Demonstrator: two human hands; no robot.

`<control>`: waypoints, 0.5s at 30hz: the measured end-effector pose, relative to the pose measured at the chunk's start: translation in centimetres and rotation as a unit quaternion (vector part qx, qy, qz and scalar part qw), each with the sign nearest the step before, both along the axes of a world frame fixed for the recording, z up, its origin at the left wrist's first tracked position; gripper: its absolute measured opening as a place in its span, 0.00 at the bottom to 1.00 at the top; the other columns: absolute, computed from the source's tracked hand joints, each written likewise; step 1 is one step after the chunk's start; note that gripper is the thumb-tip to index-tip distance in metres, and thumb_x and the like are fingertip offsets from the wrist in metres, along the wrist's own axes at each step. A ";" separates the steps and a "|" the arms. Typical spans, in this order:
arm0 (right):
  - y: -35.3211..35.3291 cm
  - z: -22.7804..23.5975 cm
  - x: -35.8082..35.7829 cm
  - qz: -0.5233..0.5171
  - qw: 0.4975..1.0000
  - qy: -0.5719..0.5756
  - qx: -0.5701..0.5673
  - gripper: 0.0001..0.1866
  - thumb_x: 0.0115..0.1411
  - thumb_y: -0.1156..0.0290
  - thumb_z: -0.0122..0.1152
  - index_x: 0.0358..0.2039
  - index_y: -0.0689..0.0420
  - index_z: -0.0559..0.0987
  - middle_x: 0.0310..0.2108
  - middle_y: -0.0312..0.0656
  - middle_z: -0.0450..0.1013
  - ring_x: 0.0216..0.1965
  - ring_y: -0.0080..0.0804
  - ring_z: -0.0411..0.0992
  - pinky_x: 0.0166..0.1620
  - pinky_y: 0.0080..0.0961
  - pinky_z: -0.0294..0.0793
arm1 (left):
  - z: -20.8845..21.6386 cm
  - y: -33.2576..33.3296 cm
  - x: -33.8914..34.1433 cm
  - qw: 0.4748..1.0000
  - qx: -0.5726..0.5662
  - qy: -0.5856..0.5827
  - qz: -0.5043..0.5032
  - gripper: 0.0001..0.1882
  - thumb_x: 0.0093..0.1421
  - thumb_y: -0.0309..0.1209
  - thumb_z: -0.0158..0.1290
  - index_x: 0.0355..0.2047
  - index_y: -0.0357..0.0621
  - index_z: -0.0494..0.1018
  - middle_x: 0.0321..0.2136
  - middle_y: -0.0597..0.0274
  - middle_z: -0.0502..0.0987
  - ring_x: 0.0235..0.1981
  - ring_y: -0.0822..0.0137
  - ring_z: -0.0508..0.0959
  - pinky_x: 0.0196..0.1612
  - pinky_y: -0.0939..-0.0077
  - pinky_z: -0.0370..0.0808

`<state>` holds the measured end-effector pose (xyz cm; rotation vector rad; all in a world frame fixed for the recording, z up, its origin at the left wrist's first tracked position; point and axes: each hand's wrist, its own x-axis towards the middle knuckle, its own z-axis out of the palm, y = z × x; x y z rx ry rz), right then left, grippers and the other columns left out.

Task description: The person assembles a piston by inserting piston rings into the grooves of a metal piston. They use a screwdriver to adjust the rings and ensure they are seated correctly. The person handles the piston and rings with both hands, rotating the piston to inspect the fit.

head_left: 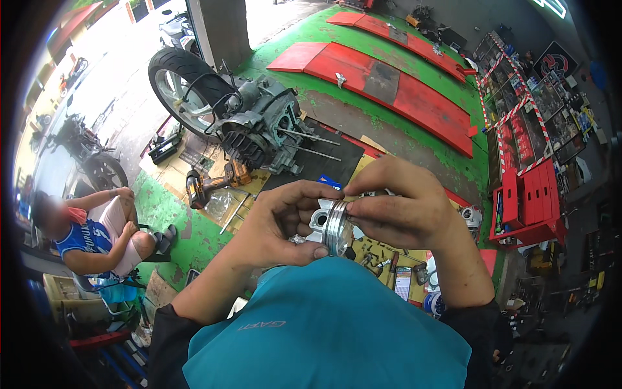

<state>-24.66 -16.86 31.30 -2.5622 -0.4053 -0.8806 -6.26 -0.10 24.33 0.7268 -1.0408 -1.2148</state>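
Observation:
A silvery engine piston is held up in front of my chest, with several thin grooves or rings round its crown and the round pin hole facing left. My left hand is closed around its left side, the thumb pressed on the lower edge. From the right, my right hand has its thumb and fingers pinched together at the upper edge of the piston, by the ring grooves. Whether a loose ring end lies between those fingertips is too small to tell.
Beyond my hands stands an engine with a wheel and long protruding studs. A cordless drill lies left; a phone and small parts lie below right. A person sits at left. Red ramps and a red tool cabinet stand farther off.

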 end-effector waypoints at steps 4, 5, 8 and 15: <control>0.1 -0.4 -0.2 -0.004 0.999 0.010 0.037 0.18 0.50 0.77 0.74 0.43 0.56 0.83 0.37 0.42 0.76 0.38 0.41 0.77 0.37 0.34 0.77 | -0.2 -0.1 0.3 1.000 -0.008 -0.014 -0.003 0.37 0.50 0.17 0.67 0.62 0.32 0.68 0.53 0.53 0.79 0.53 0.68 0.80 0.54 0.71 0.81; 0.2 -0.4 -0.1 -0.001 0.999 0.018 0.043 0.18 0.50 0.77 0.74 0.43 0.56 0.83 0.38 0.42 0.76 0.38 0.41 0.77 0.38 0.34 0.77 | -0.2 0.0 0.4 1.000 -0.010 -0.017 -0.005 0.38 0.50 0.17 0.67 0.62 0.32 0.68 0.53 0.53 0.79 0.53 0.68 0.80 0.53 0.72 0.81; 0.2 -0.1 0.0 0.015 0.998 0.043 0.052 0.17 0.51 0.79 0.73 0.42 0.57 0.83 0.37 0.43 0.77 0.37 0.42 0.77 0.38 0.35 0.77 | -0.4 0.0 0.6 0.999 -0.017 -0.027 -0.019 0.38 0.50 0.17 0.67 0.62 0.32 0.68 0.53 0.54 0.79 0.53 0.69 0.80 0.52 0.74 0.81; 0.1 0.0 -0.3 0.006 0.971 0.139 0.196 0.11 0.53 0.81 0.67 0.38 0.59 0.81 0.36 0.44 0.77 0.38 0.44 0.78 0.39 0.34 0.77 | -0.7 0.3 1.1 0.996 -0.001 -0.077 -0.051 0.39 0.48 0.18 0.68 0.63 0.35 0.69 0.54 0.57 0.79 0.52 0.70 0.80 0.51 0.76 0.79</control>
